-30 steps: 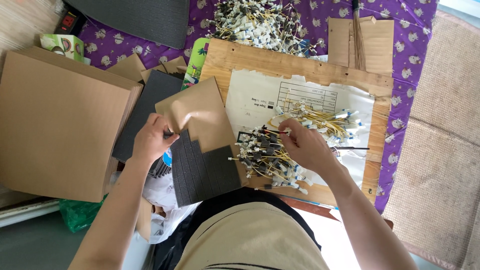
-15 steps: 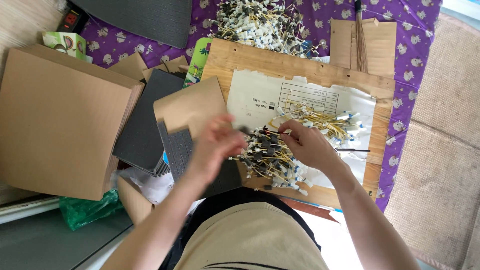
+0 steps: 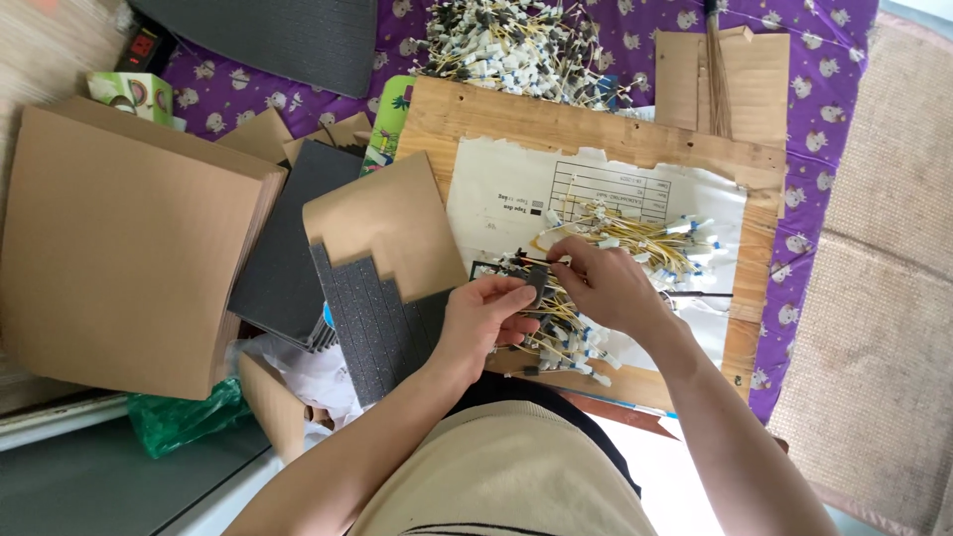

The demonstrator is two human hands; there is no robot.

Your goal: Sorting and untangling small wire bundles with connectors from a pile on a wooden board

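My left hand (image 3: 486, 320) pinches a small dark grey foam pad (image 3: 537, 283) upright by its lower edge. My right hand (image 3: 606, 283) is just to its right, fingertips closed on a thin yellow wire (image 3: 556, 260) that touches the pad's top. Both hands hover over a loose heap of yellow wires with white and blue connectors (image 3: 635, 238) lying on a printed paper sheet (image 3: 496, 189). The sheet rests on a wooden board (image 3: 496, 119). To the left lies a dark grey foam sheet half covered by brown backing paper (image 3: 382, 223).
A large brown cardboard box (image 3: 119, 248) stands at the left, with more dark foam sheets (image 3: 288, 258) beside it. Another pile of wired connectors (image 3: 506, 45) lies beyond the board on a purple patterned cloth (image 3: 834, 99). A green plastic bag (image 3: 189, 417) lies lower left.
My left hand left the foam sheet at the left, swept right, and now holds a small foam pad against the wire in my right hand. The right hand stayed over the wires.
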